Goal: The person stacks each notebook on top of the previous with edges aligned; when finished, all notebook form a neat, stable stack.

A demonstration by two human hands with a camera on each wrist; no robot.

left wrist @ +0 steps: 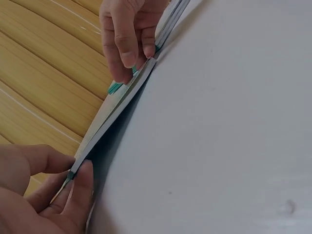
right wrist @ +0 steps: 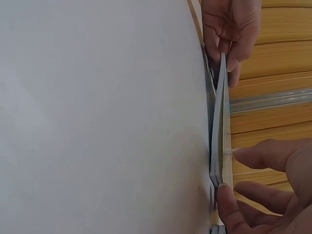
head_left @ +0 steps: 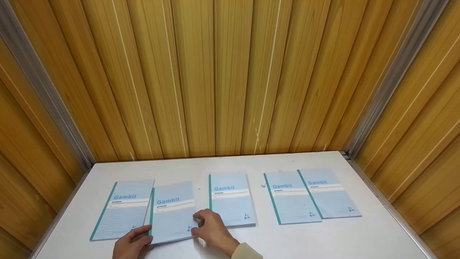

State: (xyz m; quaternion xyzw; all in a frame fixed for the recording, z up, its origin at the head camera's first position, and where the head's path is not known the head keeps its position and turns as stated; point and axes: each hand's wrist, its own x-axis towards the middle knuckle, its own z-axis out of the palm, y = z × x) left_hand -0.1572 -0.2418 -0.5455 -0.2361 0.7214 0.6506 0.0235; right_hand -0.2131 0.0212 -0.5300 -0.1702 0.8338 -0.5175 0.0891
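Observation:
A light-blue notebook (head_left: 174, 210) with a green spine lies second from the left, between both hands. My left hand (head_left: 133, 242) pinches its spine near the lower left corner, thumb and fingers on either face in the left wrist view. At the opposite edge my right hand (head_left: 214, 228) holds the lower right corner with bent fingers. That notebook (right wrist: 218, 126) is slightly raised, its near edge bowed and its pages a little parted. Just left, a matching notebook (head_left: 122, 212) is partly overlapped by it.
To the right stands another such notebook (head_left: 231, 201), apart from the rest. Further right, two more notebooks, one (head_left: 293, 198) overlapping or abutting the other (head_left: 329, 194), lie side by side. The white table (head_left: 341, 241) is bounded by yellow wood-patterned walls (head_left: 230, 79) with metal corner posts.

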